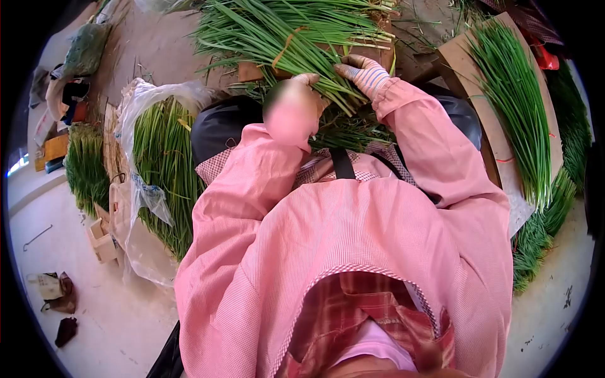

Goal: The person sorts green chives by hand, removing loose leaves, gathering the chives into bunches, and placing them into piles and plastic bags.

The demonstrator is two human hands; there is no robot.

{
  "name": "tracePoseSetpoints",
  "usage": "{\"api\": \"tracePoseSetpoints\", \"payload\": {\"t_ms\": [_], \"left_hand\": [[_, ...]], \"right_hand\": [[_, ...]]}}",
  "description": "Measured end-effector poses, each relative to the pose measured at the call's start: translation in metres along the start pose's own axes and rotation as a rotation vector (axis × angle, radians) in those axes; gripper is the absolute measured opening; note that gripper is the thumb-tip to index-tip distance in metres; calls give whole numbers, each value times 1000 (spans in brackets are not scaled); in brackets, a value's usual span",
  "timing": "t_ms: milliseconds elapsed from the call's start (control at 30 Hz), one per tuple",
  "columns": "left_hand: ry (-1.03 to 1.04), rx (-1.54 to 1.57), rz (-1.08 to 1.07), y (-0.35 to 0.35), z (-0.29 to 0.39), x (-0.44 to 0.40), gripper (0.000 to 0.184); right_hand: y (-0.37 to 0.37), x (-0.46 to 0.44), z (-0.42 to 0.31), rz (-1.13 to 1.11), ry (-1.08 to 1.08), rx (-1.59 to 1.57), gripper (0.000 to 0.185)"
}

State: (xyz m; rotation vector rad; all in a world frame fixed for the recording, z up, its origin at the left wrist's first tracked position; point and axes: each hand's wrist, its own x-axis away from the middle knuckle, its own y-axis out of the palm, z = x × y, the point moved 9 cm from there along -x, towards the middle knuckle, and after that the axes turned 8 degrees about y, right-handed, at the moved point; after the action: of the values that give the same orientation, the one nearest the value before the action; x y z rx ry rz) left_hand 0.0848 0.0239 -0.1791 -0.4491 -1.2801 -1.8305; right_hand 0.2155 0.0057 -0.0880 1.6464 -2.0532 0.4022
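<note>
A bunch of long green chives (309,60) with an orange band around it lies slantwise in front of me, its pale stem ends toward my lap. My left hand (299,94) is closed around the near part of the bunch; a blur covers much of this hand. On the other side of the stems, my right hand (365,72), in a striped glove with dirty fingertips, has its thumb and fingers pinched on the stems. More loose chives (340,22) are spread on the low board (249,71) beyond the bunch.
A clear plastic bag (129,126) partly wraps upright chives (165,151) at left. On the right, a banded pile of chives (513,94) lies on a cardboard-covered board (457,57). Trimmed leaves (353,135) cover my lap area. A wooden box (101,240) sits on the floor, far left.
</note>
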Motion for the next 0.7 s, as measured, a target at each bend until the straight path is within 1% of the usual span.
{"api": "tracePoseSetpoints", "payload": {"t_ms": [33, 67, 100, 133, 167, 200, 233, 267, 300, 333, 367, 400, 433, 500, 533, 567, 633, 700], "left_hand": [[-26, -114, -19, -4, -6, 1, 36], [-30, 320, -294, 42, -5, 28, 32], [-31, 757, -565, 86, 12, 61, 32], [281, 91, 40, 64, 24, 61, 31], [284, 95, 38, 62, 25, 57, 31], [344, 142, 56, 57, 33, 51, 30], [403, 188, 73, 56, 41, 51, 29], [390, 291, 144, 49, 44, 50, 30], [391, 292, 143, 49, 48, 49, 30], [404, 211, 161, 48, 54, 50, 29], [418, 128, 180, 47, 58, 51, 29], [423, 128, 179, 48, 61, 53, 29], [449, 71, 242, 51, 68, 61, 29], [499, -40, 365, 53, 80, 76, 29], [588, 0, 300, 48, 90, 66, 30], [591, 72, 341, 35, 97, 60, 31], [638, 80, 421, 15, 119, 55, 34], [743, 47, 400, 13, 146, 65, 37]], "right_hand": [[-4, -3, 4, 47, -21, 7, 36], [2, 6, -5, 34, -53, 48, 36], [5, 10, -6, 34, -51, 51, 36], [5, 14, -10, 62, -87, 9, 36], [7, 20, -18, 88, -127, -34, 36], [3, 30, -24, 141, -149, -154, 32], [4, 34, -25, 70, -129, -255, 27], [4, 36, -28, 84, -199, -308, 25], [3, 39, -31, 99, -269, -362, 23], [3, 40, -30, 99, -270, -361, 23], [5, 38, -25, 69, -206, -476, 24], [8, 36, -20, 35, -141, -589, 24], [9, 39, -22, 30, -143, -588, 24], [12, 47, -30, -27, -145, -635, 17], [6, 51, -29, -14, -127, -639, 19], [-1, 57, -32, 8, -173, -646, 19], [-12, 71, -20, -76, -88, -457, 18], [-21, 109, -6, -95, 96, -235, 25]]}}
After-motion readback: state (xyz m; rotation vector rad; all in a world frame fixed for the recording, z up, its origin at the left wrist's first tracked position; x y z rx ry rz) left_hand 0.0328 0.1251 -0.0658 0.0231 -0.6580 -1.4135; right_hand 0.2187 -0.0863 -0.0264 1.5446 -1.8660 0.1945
